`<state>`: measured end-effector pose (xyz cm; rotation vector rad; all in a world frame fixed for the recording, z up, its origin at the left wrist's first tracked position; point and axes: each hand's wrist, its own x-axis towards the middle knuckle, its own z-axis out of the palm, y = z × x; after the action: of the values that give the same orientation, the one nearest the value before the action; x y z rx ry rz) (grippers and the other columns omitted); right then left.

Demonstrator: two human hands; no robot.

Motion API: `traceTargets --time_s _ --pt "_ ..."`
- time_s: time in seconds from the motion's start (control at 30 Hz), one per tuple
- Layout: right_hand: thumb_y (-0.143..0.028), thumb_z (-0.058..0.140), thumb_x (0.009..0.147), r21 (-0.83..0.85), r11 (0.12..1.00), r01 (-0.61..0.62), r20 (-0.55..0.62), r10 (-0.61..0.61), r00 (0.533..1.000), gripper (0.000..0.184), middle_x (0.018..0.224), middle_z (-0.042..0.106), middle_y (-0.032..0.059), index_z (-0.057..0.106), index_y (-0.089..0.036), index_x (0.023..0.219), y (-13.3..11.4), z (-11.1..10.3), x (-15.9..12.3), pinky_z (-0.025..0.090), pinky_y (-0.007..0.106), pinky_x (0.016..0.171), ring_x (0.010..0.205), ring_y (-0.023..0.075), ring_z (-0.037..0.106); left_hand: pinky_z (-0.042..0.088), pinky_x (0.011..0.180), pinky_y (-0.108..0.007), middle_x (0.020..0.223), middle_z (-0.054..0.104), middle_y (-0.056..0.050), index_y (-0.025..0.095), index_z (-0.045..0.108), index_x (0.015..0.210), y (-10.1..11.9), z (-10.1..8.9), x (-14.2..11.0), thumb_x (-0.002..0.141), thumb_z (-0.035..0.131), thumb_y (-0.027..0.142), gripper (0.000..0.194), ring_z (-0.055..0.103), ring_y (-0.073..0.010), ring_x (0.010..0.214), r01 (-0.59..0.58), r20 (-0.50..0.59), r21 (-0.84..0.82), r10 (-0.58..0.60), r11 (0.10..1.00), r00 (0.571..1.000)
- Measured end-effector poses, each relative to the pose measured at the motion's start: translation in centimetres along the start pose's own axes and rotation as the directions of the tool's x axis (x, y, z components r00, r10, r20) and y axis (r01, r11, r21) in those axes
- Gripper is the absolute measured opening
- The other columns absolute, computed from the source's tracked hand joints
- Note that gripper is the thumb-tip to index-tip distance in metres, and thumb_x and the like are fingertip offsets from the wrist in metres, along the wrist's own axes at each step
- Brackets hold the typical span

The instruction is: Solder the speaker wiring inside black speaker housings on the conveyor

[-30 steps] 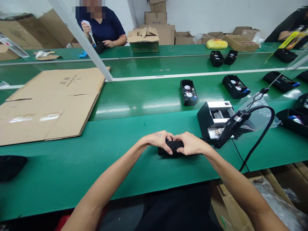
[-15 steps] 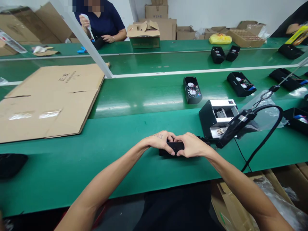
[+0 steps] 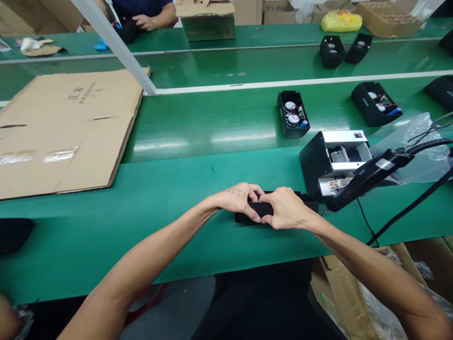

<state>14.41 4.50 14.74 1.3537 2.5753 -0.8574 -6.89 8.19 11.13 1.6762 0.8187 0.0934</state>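
Note:
My left hand and my right hand meet over a long black plastic casing lying on the green bench mat. Both are closed on it, fingers bent over its far side and thumbs against the near side, tips almost touching. Much of the casing is covered by the hands, so its inside is hidden. Just beyond its right end stands a black and silver bench machine. A black electric screwdriver hangs on a cable in front of that machine.
Open black speaker boxes with round white drivers and wires sit along the green conveyor. A flattened cardboard sheet covers the left side. A sloping white post rises behind it. A co-worker's hand is across the line; cartons stand lower right.
The view has tilted down and come slightly closer, so the far side has slid up and the machine appears further right. Both hands keep hold of the casing with little visible movement.

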Motion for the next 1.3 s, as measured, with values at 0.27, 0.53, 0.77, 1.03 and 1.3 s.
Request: traceTargets --time_s 0.27,0.53,0.77,1.03,1.3 --pt "-0.037 0.083 0.083 -0.034 0.999 0.017 0.006 -0.017 1.000 0.044 0.097 0.083 0.0098 0.078 -0.022 0.124 0.2 -0.3 0.2 0.042 0.035 0.073 0.090 0.0357 0.077 0.044 0.080 -0.029 0.119 0.071 0.002 0.021 0.078 0.067 0.1 -0.7 0.3 0.064 0.095 0.049 0.032 0.064 -0.0192 0.097 0.019 0.028 -0.017 -0.018 1.000 0.999" --pt "-0.020 0.073 0.089 0.239 0.947 0.215 -0.395 -0.108 0.912 0.042 0.124 0.077 0.0084 0.069 -0.022 0.130 2.2 -0.5 -2.9 0.056 0.040 0.094 0.107 0.0290 0.074 0.046 0.087 -0.028 0.125 0.073 0.000 0.023 0.080 0.074 0.0 -0.9 0.2 0.062 0.097 0.049 0.032 0.066 -0.0241 0.111 0.025 0.026 0.020 -0.026 0.999 0.999" --pt "-0.034 0.079 0.093 0.343 0.914 0.216 -0.910 0.380 -0.164 0.039 0.125 0.065 0.0116 0.066 -0.021 0.127 7.8 2.2 -9.0 0.060 0.048 0.095 0.110 0.0295 0.069 0.049 0.088 -0.028 0.132 0.073 -0.001 0.023 0.078 0.071 0.1 -1.2 0.1 0.061 0.096 0.052 0.036 0.069 -0.0250 0.110 0.048 0.025 0.016 -0.048 0.999 0.999" --pt "-0.061 0.072 0.093 0.676 0.713 0.187 -0.735 0.632 0.246 0.055 0.103 0.075 0.0108 0.068 -0.017 0.126 13.3 2.0 -8.8 0.063 0.046 0.092 0.098 0.0295 0.075 0.047 0.085 -0.026 0.124 0.073 -0.001 0.021 0.076 0.069 -0.3 -2.1 0.8 0.057 0.096 0.056 0.041 0.068 -0.0227 0.105 0.081 0.049 0.002 -0.081 0.997 0.995" --pt "-0.048 0.082 0.084 0.672 0.635 0.382 -0.730 0.653 0.200 0.039 0.087 0.069 0.0024 0.068 -0.019 0.108 13.2 3.6 -9.2 0.061 0.039 0.077 0.077 0.0211 0.069 0.049 0.085 -0.026 0.124 0.075 -0.001 0.023 0.080 0.073 -0.8 -2.7 1.1 0.059 0.094 0.064 0.046 0.070 -0.0235 0.104 0.097 0.055 -0.029 -0.095 0.995 0.994"
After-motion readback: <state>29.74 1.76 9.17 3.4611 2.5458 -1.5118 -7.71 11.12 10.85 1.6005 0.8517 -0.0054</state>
